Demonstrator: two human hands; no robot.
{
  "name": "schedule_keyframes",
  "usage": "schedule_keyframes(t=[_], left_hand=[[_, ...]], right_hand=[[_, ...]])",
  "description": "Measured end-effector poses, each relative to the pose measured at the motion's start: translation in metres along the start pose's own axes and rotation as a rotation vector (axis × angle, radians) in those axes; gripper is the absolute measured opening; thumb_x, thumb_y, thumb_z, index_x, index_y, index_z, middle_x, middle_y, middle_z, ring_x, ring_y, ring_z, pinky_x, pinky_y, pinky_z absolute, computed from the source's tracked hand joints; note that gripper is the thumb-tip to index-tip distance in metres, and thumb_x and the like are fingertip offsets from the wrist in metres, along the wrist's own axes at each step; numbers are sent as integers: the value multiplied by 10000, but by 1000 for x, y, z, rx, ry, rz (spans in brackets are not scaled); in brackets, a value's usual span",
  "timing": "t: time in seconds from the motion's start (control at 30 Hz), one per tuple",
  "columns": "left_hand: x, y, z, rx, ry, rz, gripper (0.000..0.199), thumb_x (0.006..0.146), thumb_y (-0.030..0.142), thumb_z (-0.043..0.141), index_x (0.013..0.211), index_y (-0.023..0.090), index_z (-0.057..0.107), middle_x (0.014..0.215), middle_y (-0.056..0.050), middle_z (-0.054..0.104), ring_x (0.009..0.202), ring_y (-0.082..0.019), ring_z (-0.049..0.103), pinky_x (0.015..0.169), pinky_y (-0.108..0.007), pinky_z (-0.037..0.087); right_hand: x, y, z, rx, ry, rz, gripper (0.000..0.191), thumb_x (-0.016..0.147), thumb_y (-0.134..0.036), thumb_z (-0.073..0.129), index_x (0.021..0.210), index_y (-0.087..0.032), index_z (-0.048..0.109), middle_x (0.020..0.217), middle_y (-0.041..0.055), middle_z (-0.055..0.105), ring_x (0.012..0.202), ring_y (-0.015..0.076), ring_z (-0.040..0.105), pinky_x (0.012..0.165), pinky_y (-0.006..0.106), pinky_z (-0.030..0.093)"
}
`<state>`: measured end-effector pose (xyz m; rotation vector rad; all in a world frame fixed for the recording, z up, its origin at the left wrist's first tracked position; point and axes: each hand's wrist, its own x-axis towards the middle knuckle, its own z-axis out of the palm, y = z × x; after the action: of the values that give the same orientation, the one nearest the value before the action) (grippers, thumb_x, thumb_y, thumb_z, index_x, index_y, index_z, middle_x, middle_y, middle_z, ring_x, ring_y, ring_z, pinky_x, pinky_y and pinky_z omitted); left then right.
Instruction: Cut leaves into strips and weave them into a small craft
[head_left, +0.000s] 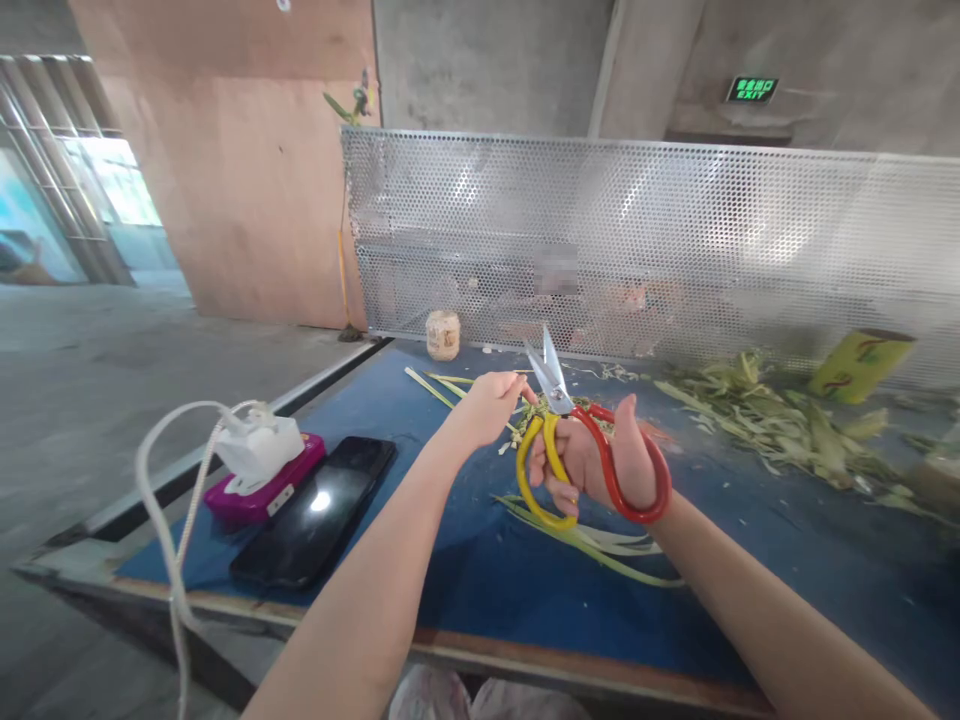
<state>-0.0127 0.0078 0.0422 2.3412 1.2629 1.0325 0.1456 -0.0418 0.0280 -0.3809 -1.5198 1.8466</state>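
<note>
Scissors (pixel 613 462) with one yellow and one red handle are held in my right hand (pixel 577 460), its fingers and thumb through the loops. The blades stand apart and point up and away. Just left of the blades, my left hand (pixel 491 405) is closed, fingertips pinched together; what they hold, if anything, is too small to make out. Small green and yellowish clippings (pixel 517 432) lie beneath and behind the hands. Long green strips (pixel 600 555) lie on the blue tabletop (pixel 487 600) below the scissors, and pale stalks (pixel 429 388) lie beyond my left hand.
At the left are a black phone (pixel 315 515), a purple power strip (pixel 266 485) and a white charger with cables (pixel 259 450). A jar (pixel 443 336) stands near the perforated metal screen (pixel 675 250). Leafy strips (pixel 787 420) and a yellow-green cylinder (pixel 861 366) are at the right.
</note>
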Motion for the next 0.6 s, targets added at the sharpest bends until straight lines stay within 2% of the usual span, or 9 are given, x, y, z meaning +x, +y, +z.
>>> schedule_keyframes(t=[0.13,0.23,0.33,0.5,0.6], left_hand=[[3,-1,2,117,-20,-23,422,849,307,229,760,166,617,557,8,497,549,-117,470,578,-229,366],[4,-3,4,177,-32,-51,436,857,291,200,802,169,615,628,-17,556,605,-136,512,616,-247,379],[5,-4,4,260,-74,-82,401,854,269,217,845,161,604,705,-48,603,683,-163,550,664,-273,389],[3,-5,-4,389,-167,-141,358,842,223,247,914,145,590,882,-92,637,829,-183,574,736,-280,398],[3,-7,-8,459,-213,-205,354,835,196,261,917,116,595,956,-125,633,898,-198,570,784,-285,393]], right_hand=[[-8,-17,-5,1,198,-223,856,568,-830,22,749,-158,520,588,59,508,383,95,343,318,242,299],[-15,-34,-16,-55,369,-326,816,606,-804,17,681,-166,519,562,38,475,354,72,310,293,213,248],[-15,-40,-28,-119,514,-320,714,664,-764,102,641,-166,492,520,21,467,324,61,309,285,205,250],[-9,-30,-45,-262,773,-230,588,677,-735,246,613,-177,420,435,-27,421,268,47,285,267,193,262],[-12,-27,-55,-583,965,-136,548,678,-711,314,644,-177,434,456,-21,444,291,60,337,300,202,304]])
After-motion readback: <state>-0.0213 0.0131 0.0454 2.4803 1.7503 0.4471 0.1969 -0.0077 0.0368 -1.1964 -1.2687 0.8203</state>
